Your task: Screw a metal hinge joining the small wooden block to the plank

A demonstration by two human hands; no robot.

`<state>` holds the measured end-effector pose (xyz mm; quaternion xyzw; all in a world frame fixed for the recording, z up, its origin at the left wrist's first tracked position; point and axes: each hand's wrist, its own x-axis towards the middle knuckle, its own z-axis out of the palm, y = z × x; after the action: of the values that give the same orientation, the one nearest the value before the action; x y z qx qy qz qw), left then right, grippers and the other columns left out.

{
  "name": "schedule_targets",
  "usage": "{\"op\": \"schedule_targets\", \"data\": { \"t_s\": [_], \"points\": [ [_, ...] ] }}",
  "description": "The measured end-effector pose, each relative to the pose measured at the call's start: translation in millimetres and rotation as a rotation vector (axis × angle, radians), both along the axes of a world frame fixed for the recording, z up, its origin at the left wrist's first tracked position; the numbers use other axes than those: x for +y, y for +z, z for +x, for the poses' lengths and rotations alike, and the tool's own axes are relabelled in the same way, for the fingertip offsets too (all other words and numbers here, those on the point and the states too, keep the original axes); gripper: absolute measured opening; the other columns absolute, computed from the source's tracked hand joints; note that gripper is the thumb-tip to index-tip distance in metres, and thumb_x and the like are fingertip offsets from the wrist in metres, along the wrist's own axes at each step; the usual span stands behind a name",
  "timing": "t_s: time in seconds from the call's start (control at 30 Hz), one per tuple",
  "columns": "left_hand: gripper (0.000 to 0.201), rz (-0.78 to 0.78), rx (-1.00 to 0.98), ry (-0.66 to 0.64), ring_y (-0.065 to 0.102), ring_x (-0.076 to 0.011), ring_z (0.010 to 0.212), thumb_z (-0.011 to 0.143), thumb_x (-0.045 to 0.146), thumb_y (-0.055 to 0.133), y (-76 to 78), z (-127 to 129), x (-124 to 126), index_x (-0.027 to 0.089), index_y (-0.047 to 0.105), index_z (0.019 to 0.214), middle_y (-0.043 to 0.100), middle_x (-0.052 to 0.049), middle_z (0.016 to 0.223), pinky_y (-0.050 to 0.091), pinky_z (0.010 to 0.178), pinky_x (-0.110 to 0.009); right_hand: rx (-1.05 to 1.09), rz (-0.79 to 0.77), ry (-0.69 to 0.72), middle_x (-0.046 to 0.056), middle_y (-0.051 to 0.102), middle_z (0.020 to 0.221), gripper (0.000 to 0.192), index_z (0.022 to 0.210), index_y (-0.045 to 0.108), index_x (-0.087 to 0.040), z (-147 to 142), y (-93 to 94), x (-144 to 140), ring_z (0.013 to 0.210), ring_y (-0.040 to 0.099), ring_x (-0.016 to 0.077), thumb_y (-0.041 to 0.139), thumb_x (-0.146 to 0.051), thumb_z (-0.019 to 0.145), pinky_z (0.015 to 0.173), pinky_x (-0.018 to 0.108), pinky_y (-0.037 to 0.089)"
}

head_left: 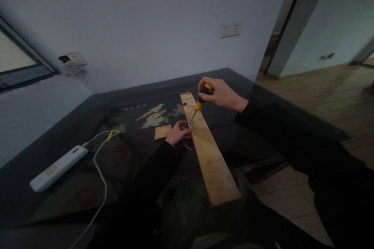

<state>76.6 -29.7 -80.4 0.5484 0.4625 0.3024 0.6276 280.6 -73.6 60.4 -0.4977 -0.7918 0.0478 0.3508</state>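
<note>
Now right hand (220, 94) fisted around screwdriver (200, 103); left hand (179, 133) pinches small bracket (190, 126) on plank (209, 149); tilted tip may slip, jab fingers.

A single head-worn camera looks forward and down from above the desk (87, 124). It sits close over the near edge and faces a white wall (146, 19), tilted slightly sideways.

Two bare hands, left hand (179, 132), right hand (221, 94), long black sleeves reaching to both wrists, loose dark fabric, no rings or watch visible
</note>
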Motion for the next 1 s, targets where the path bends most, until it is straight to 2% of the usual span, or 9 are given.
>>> {"op": "schedule_targets", "data": {
  "t_s": [0.2, 0.3, 0.37, 0.47, 0.6, 0.7, 0.8, 0.9, 1.0],
  "points": [
    [0.041, 0.015, 0.016, 0.001, 0.063, -0.0092, 0.054, 0.078, 0.008, 0.067, -1.9, 0, 1, 0.013, 0.045, 0.112, 0.063, 0.000, 0.072, 0.054, 0.060, -0.024, -0.214, -0.310, 0.160, 0.006, 0.056, 0.100, 0.030, 0.111, 0.050, -0.014, -8, 38.6, 12, 0.063, 0.050, 0.0067, 0.052, -0.017, 0.081, 0.050, 0.019, 0.038],
    [0.042, 0.017, 0.017, -0.001, 0.063, -0.0092, 0.055, 0.077, 0.010, 0.069, -3.2, 0, 1, 0.014, 0.045, 0.111, 0.063, 0.000, 0.072, 0.054, 0.061, -0.024, -0.335, -0.412, 0.222, 0.005, 0.058, 0.100, 0.031, 0.113, 0.051, -0.014, -15, 56.1, 22, 0.066, 0.054, 0.0074, 0.054, -0.015, 0.082, 0.053, 0.019, 0.040],
    [0.043, 0.020, 0.017, -0.001, 0.063, -0.0096, 0.054, 0.076, 0.011, 0.071, -4.0, -1, 2, 0.014, 0.046, 0.110, 0.063, 0.000, 0.071, 0.054, 0.061, -0.024, -0.422, -0.392, 0.177, 0.003, 0.061, 0.090, 0.028, 0.112, 0.053, -0.016, -22, 61.0, 27, 0.063, 0.055, 0.0080, 0.055, -0.019, 0.084, 0.055, 0.020, 0.041],
    [0.042, 0.028, 0.011, -0.009, 0.063, -0.0097, 0.054, 0.077, 0.010, 0.070, -4.5, -1, 2, 0.014, 0.046, 0.110, 0.064, -0.001, 0.072, 0.054, 0.060, -0.024, -0.581, -0.203, -0.049, 0.006, 0.062, 0.079, 0.027, 0.103, 0.060, -0.014, -33, 58.3, 31, 0.070, 0.058, 0.0151, 0.054, -0.035, 0.087, 0.064, 0.027, 0.042],
    [0.039, 0.025, 0.018, -0.004, 0.063, -0.0097, 0.054, 0.079, 0.007, 0.066, -3.6, -1, 2, 0.014, 0.045, 0.111, 0.064, 0.000, 0.071, 0.054, 0.059, -0.023, -0.638, 0.015, -0.318, 0.014, 0.063, 0.085, 0.050, 0.090, 0.066, -0.010, -42, 51.4, 32, 0.088, 0.060, 0.0276, 0.041, -0.053, 0.090, 0.074, 0.038, 0.042],
    [0.036, 0.013, 0.023, 0.000, 0.063, -0.0094, 0.052, 0.081, 0.006, 0.063, -1.6, 0, 2, 0.014, 0.045, 0.111, 0.063, 0.000, 0.071, 0.054, 0.056, -0.022, -0.632, -0.033, -0.286, 0.012, 0.063, 0.084, 0.049, 0.094, 0.068, -0.012, -38, 56.5, 33, 0.085, 0.061, 0.0263, 0.050, -0.057, 0.084, 0.071, 0.036, 0.041],
    [0.031, -0.001, 0.017, 0.001, 0.062, -0.0085, 0.050, 0.084, 0.008, 0.060, 1.3, 1, 0, 0.014, 0.045, 0.111, 0.063, -0.001, 0.072, 0.053, 0.054, -0.021, -0.664, -0.141, -0.117, 0.005, 0.064, 0.083, 0.033, 0.101, 0.067, -0.017, -29, 68.0, 34, 0.077, 0.060, 0.0189, 0.067, -0.039, 0.077, 0.067, 0.029, 0.039],
    [0.027, -0.003, 0.013, 0.013, 0.063, -0.0085, 0.050, 0.086, 0.011, 0.057, 4.1, 1, -2, 0.014, 0.045, 0.110, 0.064, -0.002, 0.076, 0.053, 0.053, -0.020, -0.689, -0.150, -0.010, 0.001, 0.066, 0.086, 0.028, 0.103, 0.067, -0.019, -25, 75.1, 33, 0.074, 0.058, 0.0140, 0.066, -0.019, 0.075, 0.065, 0.026, 0.037],
    [0.025, -0.002, 0.014, 0.020, 0.063, -0.0085, 0.050, 0.086, 0.009, 0.055, 4.5, 1, -3, 0.014, 0.045, 0.110, 0.064, -0.002, 0.077, 0.053, 0.052, -0.020, -0.708, -0.101, -0.033, 0.003, 0.066, 0.085, 0.022, 0.100, 0.069, -0.018, -26, 73.2, 29, 0.075, 0.058, 0.0142, 0.062, -0.020, 0.079, 0.064, 0.027, 0.036]
  ]
}}
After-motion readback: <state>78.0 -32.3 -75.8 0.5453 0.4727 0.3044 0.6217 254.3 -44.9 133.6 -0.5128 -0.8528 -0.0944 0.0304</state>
